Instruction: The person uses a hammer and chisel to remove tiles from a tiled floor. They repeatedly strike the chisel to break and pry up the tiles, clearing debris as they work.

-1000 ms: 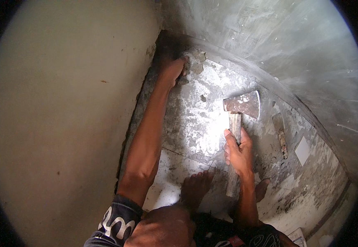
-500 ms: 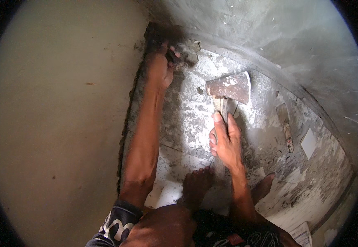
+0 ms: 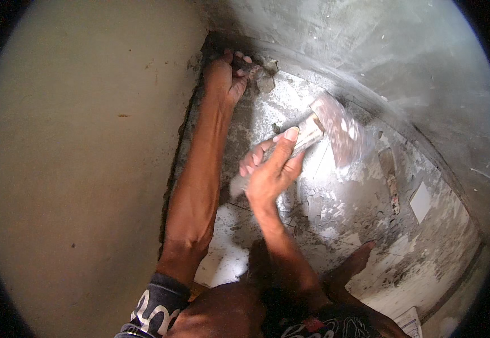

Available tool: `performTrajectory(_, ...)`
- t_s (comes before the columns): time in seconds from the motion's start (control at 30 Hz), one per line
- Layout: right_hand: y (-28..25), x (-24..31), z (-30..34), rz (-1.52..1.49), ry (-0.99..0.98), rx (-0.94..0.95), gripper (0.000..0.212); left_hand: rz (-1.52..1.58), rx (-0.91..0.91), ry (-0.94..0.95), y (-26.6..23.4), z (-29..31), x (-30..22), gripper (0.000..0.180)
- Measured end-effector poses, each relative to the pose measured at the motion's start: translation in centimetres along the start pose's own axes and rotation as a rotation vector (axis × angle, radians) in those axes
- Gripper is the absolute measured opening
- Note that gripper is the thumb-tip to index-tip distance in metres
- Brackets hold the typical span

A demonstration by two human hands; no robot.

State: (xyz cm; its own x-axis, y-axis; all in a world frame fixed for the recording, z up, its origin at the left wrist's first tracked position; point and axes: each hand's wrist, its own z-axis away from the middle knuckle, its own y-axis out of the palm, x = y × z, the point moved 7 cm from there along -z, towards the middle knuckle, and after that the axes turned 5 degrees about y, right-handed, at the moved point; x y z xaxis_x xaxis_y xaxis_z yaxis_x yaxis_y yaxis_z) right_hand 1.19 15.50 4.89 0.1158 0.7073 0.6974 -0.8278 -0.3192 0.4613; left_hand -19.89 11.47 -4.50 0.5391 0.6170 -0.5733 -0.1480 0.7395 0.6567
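Note:
In the far corner, where the two walls meet the floor, my left hand (image 3: 225, 79) reaches down with its fingers curled. Shadow covers what lies between them. Beside its fingertips is a broken grey chunk (image 3: 265, 79), perhaps mortar. My right hand (image 3: 273, 166) grips the pale handle of a hatchet (image 3: 343, 132) over the middle of the floor. The hatchet's broad, whitish-spotted head is smeared by motion and points to the right, away from the left hand.
A plain wall (image 3: 87, 141) rises close on my left, and a grey wall (image 3: 425, 62) curves along the far right. On the dusty floor lie a scraper (image 3: 390, 183) and a white tile piece (image 3: 420, 203). My bare foot (image 3: 360, 256) stands nearby.
My right hand has swung left, tilting the hatchet from nearly upright to slanted, with its head farther right. My left hand has stayed in the corner, its fingers shifting slightly.

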Motion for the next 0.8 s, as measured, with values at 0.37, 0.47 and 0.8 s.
performTrajectory(0.37,2.7,-2.7,-2.5,0.202,-0.180,0.004,0.033,-0.064,-0.059,0.029,-0.7,0.0,-1.5,0.010)
performTrajectory(0.47,0.2,-5.3,-7.2,0.515,-0.345,0.047,0.031,-0.059,-0.022,-0.005,0.4,-1.0,1.1,0.010)
performTrajectory(0.8,-0.5,-3.1,-1.9,0.165,0.193,0.062,0.032,-0.215,0.061,0.009,3.9,5.2,0.3,0.016)
